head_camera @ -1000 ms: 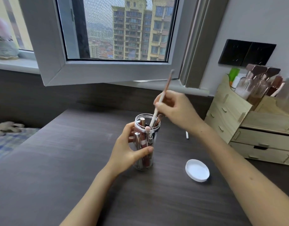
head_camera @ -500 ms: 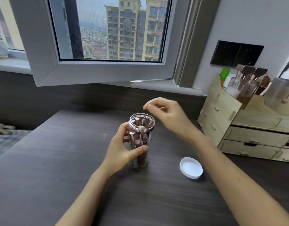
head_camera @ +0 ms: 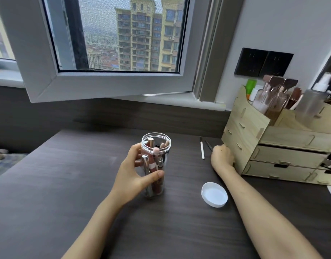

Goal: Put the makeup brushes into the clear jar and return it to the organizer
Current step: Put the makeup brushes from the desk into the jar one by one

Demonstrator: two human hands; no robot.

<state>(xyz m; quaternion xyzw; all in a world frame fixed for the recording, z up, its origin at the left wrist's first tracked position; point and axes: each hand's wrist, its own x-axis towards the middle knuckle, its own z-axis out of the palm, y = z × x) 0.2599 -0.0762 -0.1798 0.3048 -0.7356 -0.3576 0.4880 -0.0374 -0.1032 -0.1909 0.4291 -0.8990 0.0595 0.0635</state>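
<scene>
The clear jar (head_camera: pixel 155 165) stands upright on the dark table, lid off, with several makeup brushes (head_camera: pixel 151 161) inside it. My left hand (head_camera: pixel 134 172) is wrapped around the jar's side. My right hand (head_camera: pixel 221 156) rests on the table to the right, next to the wooden organizer (head_camera: pixel 254 146), its fingers curled down over a thin dark brush (head_camera: pixel 208 145). A white-handled brush (head_camera: pixel 202 148) lies loose just left of that hand. Whether the right hand grips the dark brush is hidden.
The jar's white lid (head_camera: pixel 214 194) lies upside down on the table, in front of my right forearm. Glass bottles (head_camera: pixel 269 98) fill the organizer's top. An open window sash (head_camera: pixel 104 85) hangs over the table's far edge.
My right hand let the white-handled brush drop into the jar, then moved right and down to the table beside the organizer. My left hand stayed on the jar.
</scene>
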